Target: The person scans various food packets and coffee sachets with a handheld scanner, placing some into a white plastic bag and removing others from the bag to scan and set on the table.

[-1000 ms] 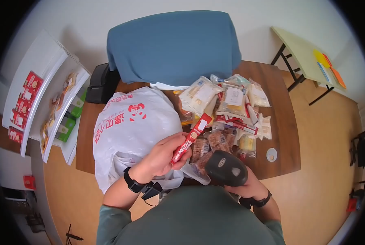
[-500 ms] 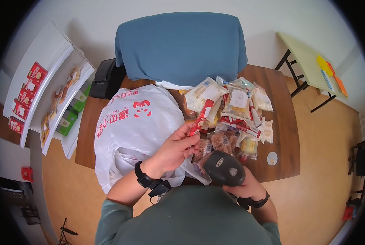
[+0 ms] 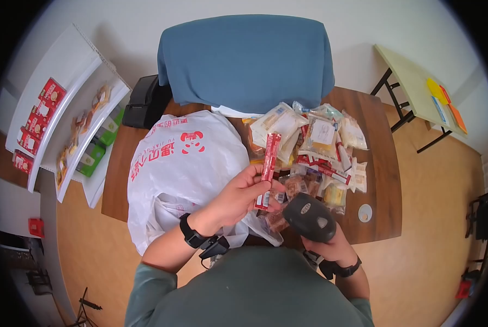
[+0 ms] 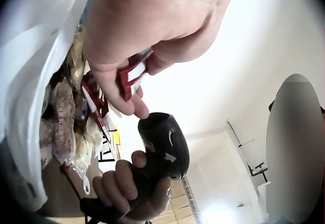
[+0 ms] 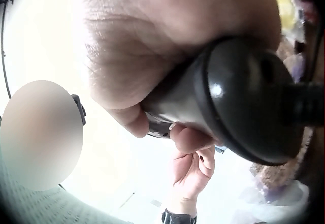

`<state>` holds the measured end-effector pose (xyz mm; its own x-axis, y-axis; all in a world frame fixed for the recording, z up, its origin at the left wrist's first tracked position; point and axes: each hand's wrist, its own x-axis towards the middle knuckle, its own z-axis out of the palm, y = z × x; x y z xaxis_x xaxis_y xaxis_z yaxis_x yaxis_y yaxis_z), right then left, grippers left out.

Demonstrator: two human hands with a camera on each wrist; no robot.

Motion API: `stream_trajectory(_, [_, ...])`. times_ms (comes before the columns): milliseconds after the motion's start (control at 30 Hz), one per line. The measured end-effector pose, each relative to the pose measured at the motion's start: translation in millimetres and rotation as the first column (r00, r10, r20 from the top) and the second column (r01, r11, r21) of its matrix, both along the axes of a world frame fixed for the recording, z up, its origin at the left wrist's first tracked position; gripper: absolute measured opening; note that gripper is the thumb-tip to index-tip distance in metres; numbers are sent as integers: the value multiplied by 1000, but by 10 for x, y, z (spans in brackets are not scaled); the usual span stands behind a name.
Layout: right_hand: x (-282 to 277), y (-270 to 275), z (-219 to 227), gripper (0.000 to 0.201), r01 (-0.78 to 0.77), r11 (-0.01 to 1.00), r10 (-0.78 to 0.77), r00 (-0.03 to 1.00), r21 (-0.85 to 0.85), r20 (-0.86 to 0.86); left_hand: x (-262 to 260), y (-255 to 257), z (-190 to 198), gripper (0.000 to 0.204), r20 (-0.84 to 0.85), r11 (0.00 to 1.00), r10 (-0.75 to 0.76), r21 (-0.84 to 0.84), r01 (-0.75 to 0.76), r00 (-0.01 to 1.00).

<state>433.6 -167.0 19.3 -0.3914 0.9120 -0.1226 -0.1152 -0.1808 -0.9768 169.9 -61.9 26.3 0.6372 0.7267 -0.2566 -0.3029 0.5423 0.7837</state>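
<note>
The left hand [image 3: 235, 196] pinched a slim red stick-shaped sachet [image 3: 269, 158] between thumb and fingers, holding it nearly upright in the head view, with a pale printed patch near its lower end. The right hand [image 3: 335, 248] was wrapped round the handle of a black plastic handheld scanner [image 3: 310, 218], its rounded head near the left hand's fingers.

Both hands were above the near edge of a brown wooden surface [image 3: 379, 223]. Beyond the sachet lay a heap of clear-wrapped food packets [image 3: 319, 136], with more red sticks [image 3: 331, 173] among them. A white plastic bag [image 3: 192, 169] with red print stood to the left of the heap, and a round white disc [image 3: 365, 213] lay to its right. A blue cloth [image 3: 246, 60] covered something at the far edge, beside a black device [image 3: 144, 103]. White shelves [image 3: 64, 68] at the left held red boxes [image 3: 35, 124], packets and green boxes.
</note>
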Motion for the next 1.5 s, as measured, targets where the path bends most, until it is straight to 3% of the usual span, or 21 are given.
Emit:
stream_trajectory(67, [-5,20,4,39,-45,993,38,998,108,59,21,15,3,33,-48,1000,-1,16,2,999])
stream_trajectory(233, [-17,66,-4,36,-149,983,133,980,104,147,60,44,-4,40,-23,989,51,-140,-54,998])
stream_trajectory(400, [-24,83,-17,35,-163,977,135,973,140,186,64,41,-50,37,-25,986,32,-161,-35,999])
stream_trajectory(567, [81,-52,-156,56,46,997,-47,999,60,15,-16,-32,25,32,-79,996,-37,-85,30,996])
stream_trajectory(633, [158,-87,-233,60,40,998,-39,999,41,-31,-96,-122,132,30,-278,971,-188,92,220,942])
stream_trajectory(667, [185,-107,-258,63,33,999,-31,996,23,-79,-132,-169,147,30,-275,970,-192,89,224,942])
stream_trajectory(733, [148,-151,-285,62,101,995,-99,992,23,-74,-195,-270,153,26,-560,816,-420,112,568,714])
stream_trajectory(767, [126,-169,-286,64,164,986,-162,984,26,-72,-220,-314,166,26,-556,813,-426,110,571,714])
stream_trajectory(833, [135,-135,-285,69,181,983,-177,978,19,-111,-247,-388,178,27,-790,592,-357,221,775,498])
stream_trajectory(867, [139,-112,-281,74,190,982,-185,971,17,-152,-238,-406,111,27,-787,593,-362,220,775,500])
stream_trajectory(933, [111,-78,-268,75,195,980,-187,973,46,-134,-211,-417,-40,30,-821,678,-176,299,671,543])
stream_trajectory(967, [87,-52,-269,64,170,984,-158,969,46,-191,-149,-372,-42,29,-777,774,-227,222,593,587])
stream_trajectory(1000, [77,-25,-283,54,145,988,-129,960,49,-247,-98,-340,-102,29,-777,775,-225,223,591,588])
stream_trajectory(1067, [69,21,-329,52,58,995,-38,973,84,-226,-8,-272,-217,32,-631,775,-53,463,431,774])
stream_trajectory(1133, [-32,57,-340,47,5,1000,0,972,21,-234,59,-245,-231,38,-626,732,5,534,423,780])
stream_trajectory(1200, [-98,157,-358,45,-72,996,84,969,60,-234,86,-252,-171,42,-592,722,35,572,389,805])
stream_trajectory(1300, [-214,258,-363,44,-124,992,114,954,-20,-278,16,-254,-61,45,-651,753,-10,494,434,759])
stream_trajectory(1333, [-235,303,-376,43,-128,992,123,974,-17,-193,-17,-279,-81,45,-649,757,-2,496,424,761])
stream_trajectory(1400, [-268,365,-389,42,-146,989,144,984,-10,-108,-141,-368,-144,40,-549,718,189,643,267,814])
stream_trajectory(1433, [-267,389,-401,39,-128,991,127,990,-26,-54,-244,-410,-158,40,-553,721,202,643,260,809])
stream_trajectory(1500, [-325,420,-367,31,-38,993,33,998,-110,-45,-530,-481,-162,27,-515,712,444,699,60,733])
